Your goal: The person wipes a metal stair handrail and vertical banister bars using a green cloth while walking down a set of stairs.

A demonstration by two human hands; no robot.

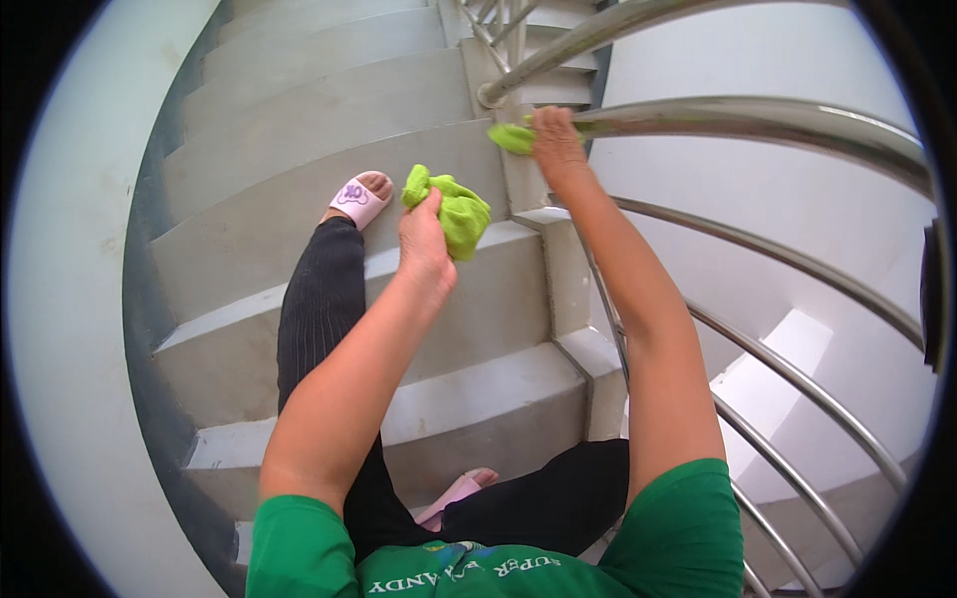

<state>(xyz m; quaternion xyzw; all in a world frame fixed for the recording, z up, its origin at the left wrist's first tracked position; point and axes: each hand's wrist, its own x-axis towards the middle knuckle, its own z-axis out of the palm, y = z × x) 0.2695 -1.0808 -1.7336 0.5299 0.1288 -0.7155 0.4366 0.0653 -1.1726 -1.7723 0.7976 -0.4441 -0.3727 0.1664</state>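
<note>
Bunched in my left hand (425,238) is a lime-green cloth (463,217), held above the stair treads and apart from the railing. My right hand (559,146) grips a second green cloth (513,139) around the near end of the thick stainless-steel handrail (718,117). Part of that cloth hangs out to the left of the fingers; the rest is covered by the hand. The right hand looks slightly blurred.
Stone stairs (321,127) curve upward ahead, bordered by a dark skirting (149,359) and a pale wall (71,299). Thinner metal rails (785,254) run below the handrail. One foot in a pink slipper (357,200) rests on a higher step; another slipper (456,497) is lower.
</note>
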